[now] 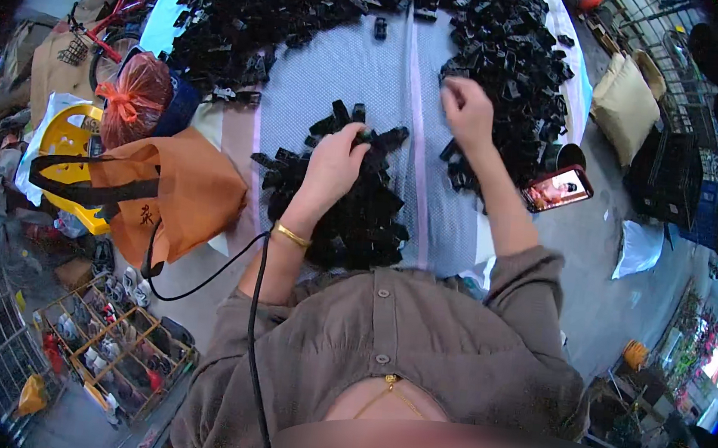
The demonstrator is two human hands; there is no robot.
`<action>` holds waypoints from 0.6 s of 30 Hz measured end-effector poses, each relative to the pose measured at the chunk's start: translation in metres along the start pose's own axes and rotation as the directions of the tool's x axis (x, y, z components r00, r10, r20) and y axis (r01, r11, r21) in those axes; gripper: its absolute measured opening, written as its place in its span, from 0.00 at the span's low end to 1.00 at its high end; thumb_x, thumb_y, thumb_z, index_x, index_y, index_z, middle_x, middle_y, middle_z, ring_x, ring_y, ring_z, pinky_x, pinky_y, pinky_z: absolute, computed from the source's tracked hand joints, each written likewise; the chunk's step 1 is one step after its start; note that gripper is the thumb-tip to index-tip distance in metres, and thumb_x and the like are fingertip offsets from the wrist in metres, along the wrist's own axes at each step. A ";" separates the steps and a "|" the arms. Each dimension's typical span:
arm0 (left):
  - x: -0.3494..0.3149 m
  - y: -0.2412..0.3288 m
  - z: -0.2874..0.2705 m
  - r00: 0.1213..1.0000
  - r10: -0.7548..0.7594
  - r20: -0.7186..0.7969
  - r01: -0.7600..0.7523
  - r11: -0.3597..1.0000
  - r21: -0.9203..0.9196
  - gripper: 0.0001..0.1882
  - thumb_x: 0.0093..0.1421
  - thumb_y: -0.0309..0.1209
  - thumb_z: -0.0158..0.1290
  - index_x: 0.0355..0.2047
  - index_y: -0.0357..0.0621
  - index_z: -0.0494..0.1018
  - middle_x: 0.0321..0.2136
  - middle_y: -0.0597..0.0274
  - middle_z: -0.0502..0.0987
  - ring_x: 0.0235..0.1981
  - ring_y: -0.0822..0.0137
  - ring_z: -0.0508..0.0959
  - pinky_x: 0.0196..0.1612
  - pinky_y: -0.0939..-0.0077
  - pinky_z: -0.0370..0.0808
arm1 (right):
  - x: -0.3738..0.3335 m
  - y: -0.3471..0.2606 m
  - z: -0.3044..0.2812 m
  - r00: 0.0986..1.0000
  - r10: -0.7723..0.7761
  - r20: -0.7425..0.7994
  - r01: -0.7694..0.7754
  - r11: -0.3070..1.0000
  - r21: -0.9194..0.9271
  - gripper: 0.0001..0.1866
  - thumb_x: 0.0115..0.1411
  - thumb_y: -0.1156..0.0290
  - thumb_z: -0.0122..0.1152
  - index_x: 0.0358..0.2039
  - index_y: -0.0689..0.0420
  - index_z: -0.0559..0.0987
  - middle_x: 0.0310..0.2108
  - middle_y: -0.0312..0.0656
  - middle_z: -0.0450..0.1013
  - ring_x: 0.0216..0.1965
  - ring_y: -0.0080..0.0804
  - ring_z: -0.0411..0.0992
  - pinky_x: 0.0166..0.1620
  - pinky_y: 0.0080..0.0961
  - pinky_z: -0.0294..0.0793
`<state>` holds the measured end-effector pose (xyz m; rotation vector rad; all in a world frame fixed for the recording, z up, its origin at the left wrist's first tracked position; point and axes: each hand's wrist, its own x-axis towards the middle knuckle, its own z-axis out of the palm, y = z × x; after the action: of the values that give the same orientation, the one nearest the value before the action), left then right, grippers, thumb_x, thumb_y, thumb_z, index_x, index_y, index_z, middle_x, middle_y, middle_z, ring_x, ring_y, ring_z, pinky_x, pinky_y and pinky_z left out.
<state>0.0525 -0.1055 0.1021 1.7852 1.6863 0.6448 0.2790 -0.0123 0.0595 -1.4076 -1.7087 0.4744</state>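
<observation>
Small black plastic pieces, clip-like in shape, make a near heap on the cloth-covered table in front of me. Over the top of that heap is my left hand, its thumb and fingers bent together at a dark piece. My right hand hovers by the inner edge of the larger bank of black pieces on the right. Its fingers are curled into a pinch, and whatever they hold, if anything, is too small to make out. One loose black piece lies alone farther back.
A phone with a lit screen lies at the table's right edge. Left of the table stand an orange bag, a yellow plastic stool and a tied red bag. A black cable hangs along my left arm. Shoes fill a rack lower left.
</observation>
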 end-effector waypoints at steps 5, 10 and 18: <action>-0.007 0.000 -0.013 0.996 0.010 0.092 -0.050 0.895 0.443 0.16 0.50 0.40 0.55 0.37 0.47 0.74 0.31 0.55 0.72 0.38 0.53 0.68 0.39 0.61 0.68 | 0.106 0.050 0.033 0.975 -0.218 0.029 0.212 0.897 -0.388 0.14 0.51 0.69 0.53 0.39 0.59 0.74 0.35 0.46 0.72 0.37 0.46 0.69 0.42 0.34 0.68; 0.045 -0.005 -0.008 0.968 -0.068 0.243 0.006 0.969 0.246 0.12 0.51 0.40 0.52 0.32 0.47 0.76 0.35 0.54 0.72 0.39 0.52 0.69 0.41 0.59 0.68 | 0.154 0.078 0.064 0.996 0.083 0.036 -0.024 0.628 -0.778 0.11 0.51 0.68 0.51 0.35 0.56 0.74 0.34 0.42 0.72 0.38 0.41 0.69 0.41 0.39 0.69; 0.184 -0.027 0.067 0.942 -0.010 -0.337 -0.025 0.995 -0.101 0.19 0.52 0.34 0.52 0.44 0.39 0.68 0.38 0.45 0.71 0.41 0.48 0.70 0.46 0.62 0.67 | 0.123 0.053 0.076 0.961 -0.030 0.273 0.248 0.526 -0.814 0.16 0.44 0.68 0.54 0.37 0.55 0.73 0.29 0.42 0.73 0.33 0.39 0.71 0.32 0.35 0.70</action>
<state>0.0950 0.0724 0.0265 1.6789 1.8270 1.0727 0.2500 0.1347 0.0223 -1.8899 -2.3844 -0.4126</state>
